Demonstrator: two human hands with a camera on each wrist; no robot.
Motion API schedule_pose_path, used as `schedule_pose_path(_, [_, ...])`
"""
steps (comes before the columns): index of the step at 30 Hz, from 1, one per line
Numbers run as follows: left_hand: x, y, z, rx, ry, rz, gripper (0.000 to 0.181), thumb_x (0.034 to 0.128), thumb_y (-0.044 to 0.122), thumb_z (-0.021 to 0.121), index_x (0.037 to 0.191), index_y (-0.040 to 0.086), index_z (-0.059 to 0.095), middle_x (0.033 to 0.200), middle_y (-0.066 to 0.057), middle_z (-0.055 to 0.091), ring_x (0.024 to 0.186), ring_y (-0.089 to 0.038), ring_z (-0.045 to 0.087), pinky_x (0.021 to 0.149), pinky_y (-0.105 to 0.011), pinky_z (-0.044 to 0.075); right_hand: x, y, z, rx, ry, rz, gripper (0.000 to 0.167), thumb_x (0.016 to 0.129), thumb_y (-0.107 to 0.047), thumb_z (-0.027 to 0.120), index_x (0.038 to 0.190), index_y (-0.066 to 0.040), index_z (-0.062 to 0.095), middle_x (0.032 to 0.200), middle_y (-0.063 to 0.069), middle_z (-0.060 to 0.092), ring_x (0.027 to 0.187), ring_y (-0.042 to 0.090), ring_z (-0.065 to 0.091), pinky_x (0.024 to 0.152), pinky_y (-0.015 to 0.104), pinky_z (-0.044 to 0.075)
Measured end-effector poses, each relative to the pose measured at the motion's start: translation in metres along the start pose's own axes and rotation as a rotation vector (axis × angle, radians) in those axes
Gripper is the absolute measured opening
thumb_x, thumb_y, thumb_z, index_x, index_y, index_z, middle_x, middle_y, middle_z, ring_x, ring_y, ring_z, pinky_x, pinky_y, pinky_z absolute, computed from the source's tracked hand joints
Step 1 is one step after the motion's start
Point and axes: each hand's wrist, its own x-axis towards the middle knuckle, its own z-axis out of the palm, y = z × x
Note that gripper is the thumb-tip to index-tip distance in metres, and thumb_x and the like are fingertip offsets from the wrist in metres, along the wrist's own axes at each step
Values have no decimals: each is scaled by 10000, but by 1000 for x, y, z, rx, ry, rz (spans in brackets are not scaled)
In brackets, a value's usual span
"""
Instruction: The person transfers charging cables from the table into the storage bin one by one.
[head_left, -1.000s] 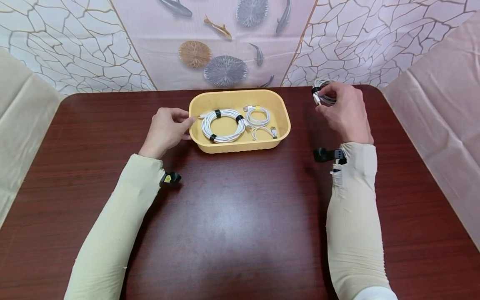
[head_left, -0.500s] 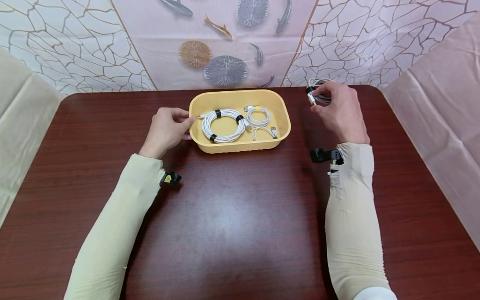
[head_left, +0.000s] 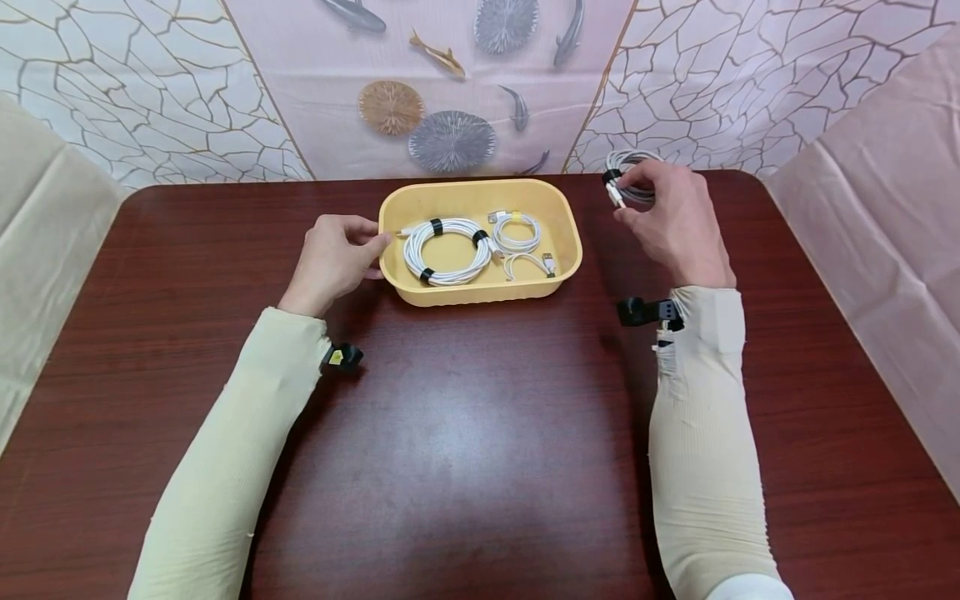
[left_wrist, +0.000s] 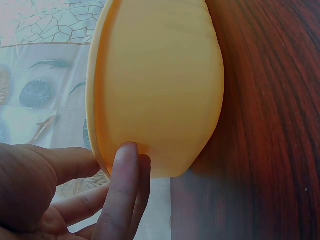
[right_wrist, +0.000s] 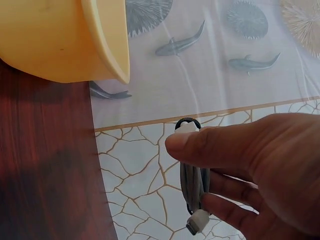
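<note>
At the left end of a yellow plastic basin [head_left: 480, 295], my left hand [head_left: 324, 260] pinches the rim, thumb on top and fingers against the outer wall in the left wrist view. Inside the basin lie a large white coiled cable [head_left: 417, 265] with black ties, a smaller white coiled cable [head_left: 537, 232] with a yellow tie, and a short white cable [head_left: 525, 255]. My right hand [head_left: 678, 221] grips a grey coiled cable [right_wrist: 189, 175] with a black tie, off to the basin's right. White connectors show at both ends of that coil in the right wrist view.
The basin stands near the back edge of a dark red-brown wooden table [head_left: 450, 433]. Behind it hangs a patterned cloth [head_left: 525, 150] with fish and crackle lines. Plain cloth [head_left: 870, 200] borders the right side.
My right hand has moved a little to the left, toward the basin, carrying the grey coiled cable, which is slightly higher. My left hand and the basin stay where they were.
</note>
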Motion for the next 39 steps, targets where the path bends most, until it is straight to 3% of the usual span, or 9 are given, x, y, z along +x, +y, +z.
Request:
schedule_pose_path(13, [0, -1, -1, 4, -1, 4, 352, 1024, 216, 622, 1278, -24, 661, 1218, -225, 683, 626, -10, 691, 700, -283, 670, 0, -7, 4, 18, -6, -53, 326, 881, -17, 758, 1200, -51, 699, 1204, 145, 727, 1125, 278, 656, 983, 436, 562])
schedule_pose_path(23, [1, -1, 0, 9, 2, 5, 343, 1026, 202, 616, 1283, -20, 658, 1215, -219, 685, 625, -3, 687, 734, -319, 675, 2, -12, 8, 5, -30, -84, 308, 885, -25, 748, 1187, -64, 705, 1205, 131, 718, 1150, 266, 622, 982, 424, 536])
schedule_pose_path(32, [-1, 1, 0, 2, -5, 4, 352, 1024, 210, 620, 1281, -28, 657, 1220, -231, 678, 635, -9, 692, 710, -286, 671, 2, -15, 10, 1, -32, -122, 300, 876, -16, 754, 1169, -61, 712, 1186, 138, 716, 1191, 307, 578, 1053, 462, 479])
schedule_pose_path(39, [-1, 0, 0, 2, -2, 4, 357, 1022, 223, 624, 1275, -25, 661, 1221, -223, 677, 629, -6, 690, 701, -275, 669, 2, -19, 11, 5, -35, -142, 292, 879, -4, 751, 1163, -56, 708, 1174, 130, 719, 1155, 297, 584, 1029, 446, 478])
